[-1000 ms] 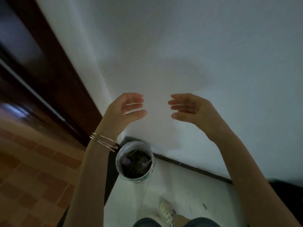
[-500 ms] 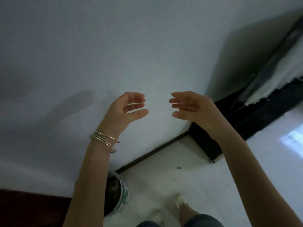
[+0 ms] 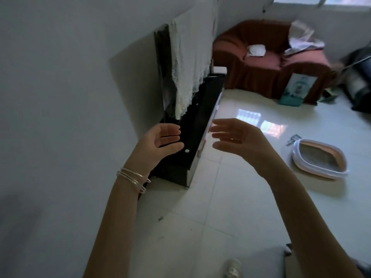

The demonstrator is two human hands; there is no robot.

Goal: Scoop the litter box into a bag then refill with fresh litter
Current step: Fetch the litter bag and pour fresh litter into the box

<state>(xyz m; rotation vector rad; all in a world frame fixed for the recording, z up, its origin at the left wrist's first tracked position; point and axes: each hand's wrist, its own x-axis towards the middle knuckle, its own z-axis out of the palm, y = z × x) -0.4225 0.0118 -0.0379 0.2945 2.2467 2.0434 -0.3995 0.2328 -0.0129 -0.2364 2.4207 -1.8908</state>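
Both hands are raised in front of the chest, palms turned toward each other and set apart, with nothing held. The left hand [image 3: 160, 140] is seen with loosely curved fingers and bangles [image 3: 133, 178] on its wrist; the right hand [image 3: 236, 137] is likewise relaxed, its fingers stretched leftward.

The litter box [image 3: 319, 158] is found on the white tiled floor [image 3: 230, 197] to the right, well apart from both hands; a white rim is fitted over a peach tub, and grey litter is seen inside. A small grey item lies just beyond its far end, too blurred to be identified.

A wide stretch of bare tile is left open between the person and the litter box. On the left the room is bounded by a white wall [image 3: 60, 97], against which a low black cabinet [image 3: 192, 137] is set, a lace cloth [image 3: 186, 67] being hung above it. At the far end a sofa in a red cover [image 3: 261, 63] is placed, with a teal bag [image 3: 357, 91] propped against its front.

Compared with 0.5 s ago, the view has been swung to the right: the bucket by the wall is no longer seen, while the cabinet, sofa and litter box have been brought into view. The pose of the 2 hands is unchanged.
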